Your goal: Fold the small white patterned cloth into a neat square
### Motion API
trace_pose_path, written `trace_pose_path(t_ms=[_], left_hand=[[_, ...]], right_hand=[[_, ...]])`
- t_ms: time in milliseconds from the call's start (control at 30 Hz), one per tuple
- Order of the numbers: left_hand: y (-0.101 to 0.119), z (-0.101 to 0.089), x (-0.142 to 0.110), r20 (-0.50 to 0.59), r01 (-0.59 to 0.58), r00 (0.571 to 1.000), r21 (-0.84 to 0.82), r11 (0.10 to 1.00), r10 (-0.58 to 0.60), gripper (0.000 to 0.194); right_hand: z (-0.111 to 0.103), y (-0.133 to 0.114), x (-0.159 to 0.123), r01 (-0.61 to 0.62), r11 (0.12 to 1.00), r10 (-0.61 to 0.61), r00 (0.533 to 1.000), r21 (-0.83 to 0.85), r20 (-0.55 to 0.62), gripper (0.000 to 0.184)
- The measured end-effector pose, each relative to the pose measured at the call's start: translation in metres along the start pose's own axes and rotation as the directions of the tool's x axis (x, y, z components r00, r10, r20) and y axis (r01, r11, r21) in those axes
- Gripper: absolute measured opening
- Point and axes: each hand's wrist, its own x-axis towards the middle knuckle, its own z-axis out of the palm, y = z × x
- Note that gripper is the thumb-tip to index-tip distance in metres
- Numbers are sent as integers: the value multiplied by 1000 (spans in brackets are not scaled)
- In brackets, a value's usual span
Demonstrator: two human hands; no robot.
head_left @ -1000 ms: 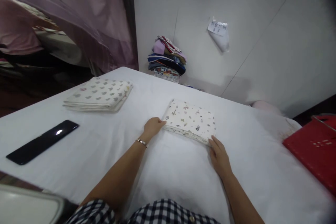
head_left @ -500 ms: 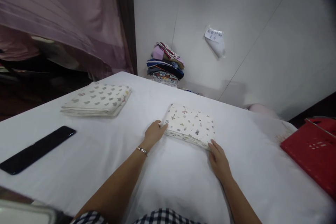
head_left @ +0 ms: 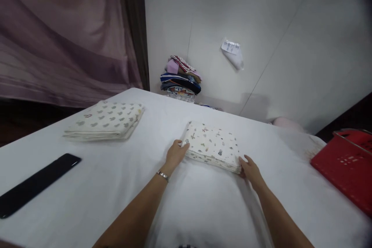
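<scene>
A folded white cloth (head_left: 213,143) with small grey and brown prints lies flat in front of me on the white-covered table. My left hand (head_left: 176,154) grips its left edge near the front corner, thumb on top. At the front right corner, my right hand (head_left: 250,171) holds the cloth's side, its fingertips partly hidden by the layers. Farther left rests another folded white cloth (head_left: 109,120), thicker and printed with grey shapes; neither hand touches it.
A long black flat object (head_left: 40,182) lies at the left of the table (head_left: 209,209). A red basket (head_left: 345,166) stands at the right edge. Behind the table is a stack of folded clothes (head_left: 181,79) by the wall. A purple curtain (head_left: 72,27) hangs at the left.
My right hand has moved from the cloth's front corner round to its right side. The cloth sits a little farther right and lower in view, and the camera has tilted up slightly.
</scene>
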Motion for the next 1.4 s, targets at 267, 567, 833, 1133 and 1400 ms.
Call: trace_pose_path(t_ms=[267,567,833,1133,1400], left_hand=[[1,10,-1,44,61,998,-318,946,-50,40],[-11,13,-90,413,349,909,-693,631,-49,52],[-23,16,-148,559,424,827,-694,582,64,54],[-35,1,-136,563,257,826,-391,884,8,42],[-27,-32,-47,-23,-280,954,279,919,298,35]], right_hand=[[3,-14,23,38,964,-46,999,-265,-23,66],[-39,-19,15,68,974,-31,985,-218,170,68],[-38,-18,13,285,751,-256,957,-595,136,62],[120,-85,-54,818,441,-713,569,-369,409,47],[148,-74,-70,827,343,-651,552,-446,522,51]])
